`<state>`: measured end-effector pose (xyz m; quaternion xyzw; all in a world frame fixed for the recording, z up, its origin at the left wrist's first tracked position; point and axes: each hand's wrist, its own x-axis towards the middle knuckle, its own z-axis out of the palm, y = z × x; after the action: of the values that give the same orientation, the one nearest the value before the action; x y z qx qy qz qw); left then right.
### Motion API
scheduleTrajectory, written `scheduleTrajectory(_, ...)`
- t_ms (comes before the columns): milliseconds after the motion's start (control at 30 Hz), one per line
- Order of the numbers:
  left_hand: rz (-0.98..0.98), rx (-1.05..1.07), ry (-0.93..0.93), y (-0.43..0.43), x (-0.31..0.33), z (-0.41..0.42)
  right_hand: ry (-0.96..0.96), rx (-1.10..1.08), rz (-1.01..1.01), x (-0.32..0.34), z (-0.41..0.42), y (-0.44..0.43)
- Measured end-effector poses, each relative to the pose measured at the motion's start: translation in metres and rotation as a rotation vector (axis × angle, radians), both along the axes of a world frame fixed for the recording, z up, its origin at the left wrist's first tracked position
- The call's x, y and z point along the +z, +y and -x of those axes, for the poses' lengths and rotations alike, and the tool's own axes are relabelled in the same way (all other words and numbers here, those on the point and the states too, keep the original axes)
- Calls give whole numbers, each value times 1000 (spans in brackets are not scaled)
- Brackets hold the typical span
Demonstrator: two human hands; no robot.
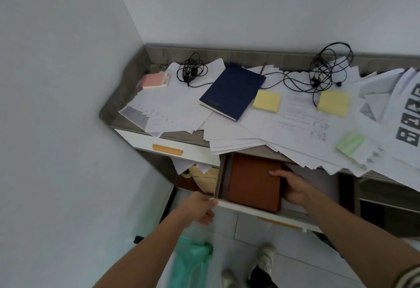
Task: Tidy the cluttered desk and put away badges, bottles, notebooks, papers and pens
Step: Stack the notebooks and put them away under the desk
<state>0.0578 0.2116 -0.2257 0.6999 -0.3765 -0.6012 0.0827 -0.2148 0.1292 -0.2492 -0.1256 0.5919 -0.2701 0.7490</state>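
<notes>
Brown notebook (253, 183) sits low in the centre of the frame, lying flat inside the pulled-out drawer (250, 211), up against its left side. The right hand (293, 187) is on it, thumb on top of the cover, fingers wrapped round the right edge, a firm grip. Over at lower centre-left, the left hand (201, 208) curls its fingers on the drawer's front left corner and holds it.

Above the drawer, the desk (127, 88) is buried in loose papers (295, 128), and some sheets hang over the front edge above the drawer. A dark blue notebook (231, 91) lies tilted on the sheets at upper centre. Just right of it is a yellow sticky pad (267, 101), with a second yellow pad (333, 103) further right. A green pad (351, 143) sits near the right edge, a pink pad (154, 80) at upper left. Two tangles of black cable lie along the back, one left (192, 71) and one right (327, 69).

Left of the open drawer, a white drawer with an orange handle (167, 149) stands closed. At the bottom of the frame are a green plastic bag (191, 262) and a shoe (266, 258) on the tiled floor.
</notes>
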Motion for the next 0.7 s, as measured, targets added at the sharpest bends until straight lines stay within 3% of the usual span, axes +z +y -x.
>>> scheduleTrajectory(133, -29, 62, 19, -2, -1, 2, -37, 36, 6, -11, -22, -6)
scheduleTrajectory(267, -39, 68, 27, -3, -3, 1, 106, 166, 86, -18, -15, -14)
scheduleTrajectory(433, -33, 32, 5, -6, -1, 2, 592, 425, 297, -13, -16, -12)
scheduleTrajectory(567, -1, -84, -116, -7, 7, 3, 984, 852, 416, -2, -19, -3)
scheduleTrajectory(700, 55, -252, -304, -28, 25, -1, 1185, 1139, 544, 19, -25, 5)
